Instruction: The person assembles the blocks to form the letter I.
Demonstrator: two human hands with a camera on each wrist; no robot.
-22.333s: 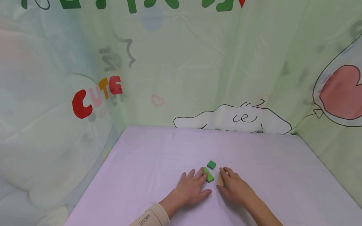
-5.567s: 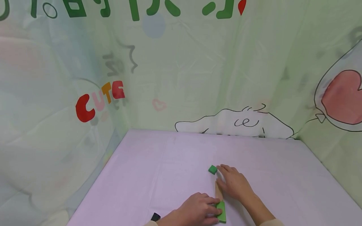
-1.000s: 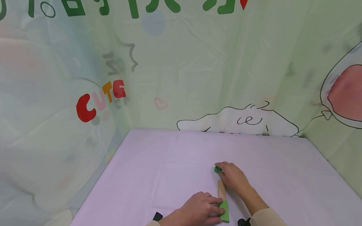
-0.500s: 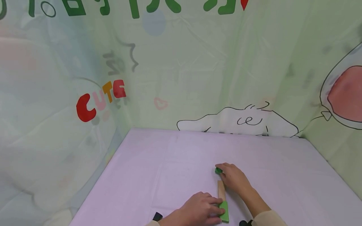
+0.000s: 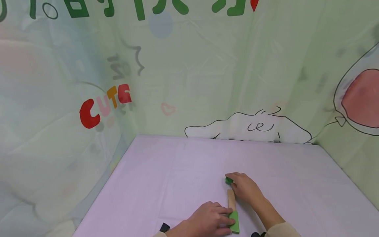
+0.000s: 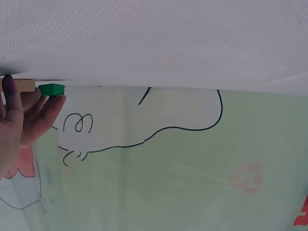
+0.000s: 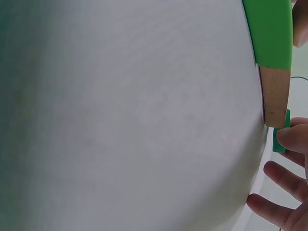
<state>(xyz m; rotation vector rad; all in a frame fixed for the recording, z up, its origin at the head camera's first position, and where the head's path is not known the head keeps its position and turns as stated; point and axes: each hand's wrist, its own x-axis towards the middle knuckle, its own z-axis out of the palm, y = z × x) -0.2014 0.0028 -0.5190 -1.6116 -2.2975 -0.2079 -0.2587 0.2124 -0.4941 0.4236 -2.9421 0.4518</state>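
Note:
In the head view, a light green block [image 5: 235,222] and a bare wooden block [image 5: 231,199] lie end to end in a line on the table. My left hand [image 5: 209,219] rests its fingers on the light green block from the left side. Beyond the wood's far end, my right hand [image 5: 246,188] pinches a small dark green block [image 5: 229,180] between thumb and fingers. In the right wrist view the thumb lies against that dark green block [image 7: 281,139], close by the wooden block [image 7: 275,96]. The left wrist view shows the dark green block [image 6: 51,90] near the wood's end.
A pale lilac cloth covers the table [image 5: 177,164]. Printed curtains [image 5: 189,72] stand around its back and sides. Black objects [image 5: 164,227] show by both wrists at the near edge.
Since half a second ago, the right hand has brought the dark green block slightly nearer to the wooden block. Earlier the dark green block lay loose. My left hand stays on the light green block.

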